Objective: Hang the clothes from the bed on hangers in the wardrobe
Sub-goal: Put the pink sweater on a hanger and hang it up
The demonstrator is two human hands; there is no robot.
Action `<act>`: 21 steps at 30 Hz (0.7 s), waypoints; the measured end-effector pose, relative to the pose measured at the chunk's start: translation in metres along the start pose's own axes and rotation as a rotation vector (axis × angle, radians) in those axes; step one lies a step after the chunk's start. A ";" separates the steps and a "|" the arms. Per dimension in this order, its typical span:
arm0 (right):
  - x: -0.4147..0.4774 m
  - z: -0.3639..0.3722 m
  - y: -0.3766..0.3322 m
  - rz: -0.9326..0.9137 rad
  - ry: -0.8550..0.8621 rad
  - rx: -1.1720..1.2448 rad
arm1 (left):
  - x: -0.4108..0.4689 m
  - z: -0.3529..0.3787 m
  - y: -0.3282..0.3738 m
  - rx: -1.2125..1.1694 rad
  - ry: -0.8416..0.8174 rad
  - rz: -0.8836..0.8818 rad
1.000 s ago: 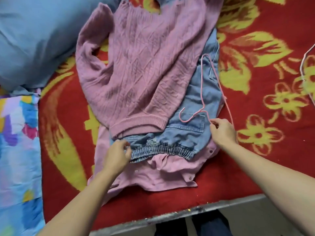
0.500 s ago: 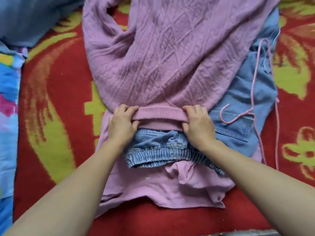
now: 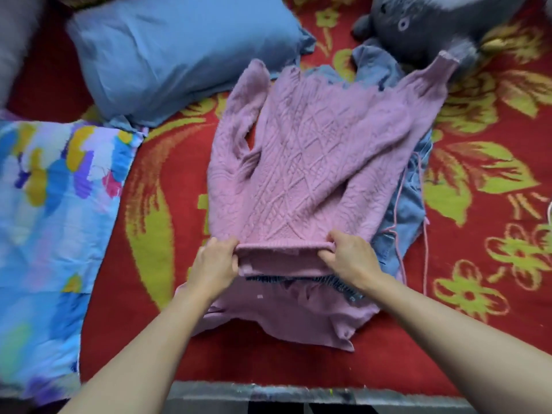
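A pink cable-knit sweater (image 3: 310, 162) lies flat on the red flowered bed cover, on top of a blue denim garment (image 3: 406, 210) and a thin pink garment (image 3: 298, 312). My left hand (image 3: 213, 265) grips the left end of the sweater's ribbed hem. My right hand (image 3: 349, 258) grips the right end, and the hem is lifted open between them. A thin pink hanger (image 3: 400, 234) rests on the denim just right of my right hand, partly tucked under the sweater.
A blue pillow (image 3: 179, 55) lies at the back left and a multicoloured pillow (image 3: 47, 204) at the left. A grey plush toy (image 3: 433, 22) sits at the back right, touching the sweater's sleeve. The bed's grey front edge (image 3: 298, 395) runs below my arms.
My right hand let go of the hanger and both hands took hold of the sweater's hem, then lifted it open. My head moved back, so more of the bed shows.
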State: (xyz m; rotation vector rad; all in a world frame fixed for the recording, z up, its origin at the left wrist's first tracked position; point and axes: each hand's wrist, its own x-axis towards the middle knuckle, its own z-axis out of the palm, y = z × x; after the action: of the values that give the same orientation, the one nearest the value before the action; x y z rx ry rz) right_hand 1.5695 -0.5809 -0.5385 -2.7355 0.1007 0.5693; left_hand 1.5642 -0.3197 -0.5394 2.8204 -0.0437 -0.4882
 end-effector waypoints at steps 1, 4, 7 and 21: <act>-0.014 -0.013 -0.002 -0.005 -0.023 0.011 | -0.018 -0.013 0.005 0.013 -0.014 0.004; -0.050 -0.052 -0.009 -0.080 -0.039 0.072 | -0.066 -0.056 0.014 -0.020 -0.061 0.065; -0.076 -0.094 -0.021 -0.176 0.010 0.121 | -0.092 -0.105 0.019 -0.088 -0.072 0.095; -0.212 -0.344 -0.105 -0.306 0.519 0.478 | -0.193 -0.366 0.079 -0.582 0.499 0.279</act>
State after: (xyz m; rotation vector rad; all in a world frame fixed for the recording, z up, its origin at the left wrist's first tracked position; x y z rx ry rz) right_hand 1.5183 -0.6010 -0.1245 -2.2954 -0.0519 -0.2317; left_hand 1.5056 -0.2832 -0.1242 2.2329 -0.1616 0.2406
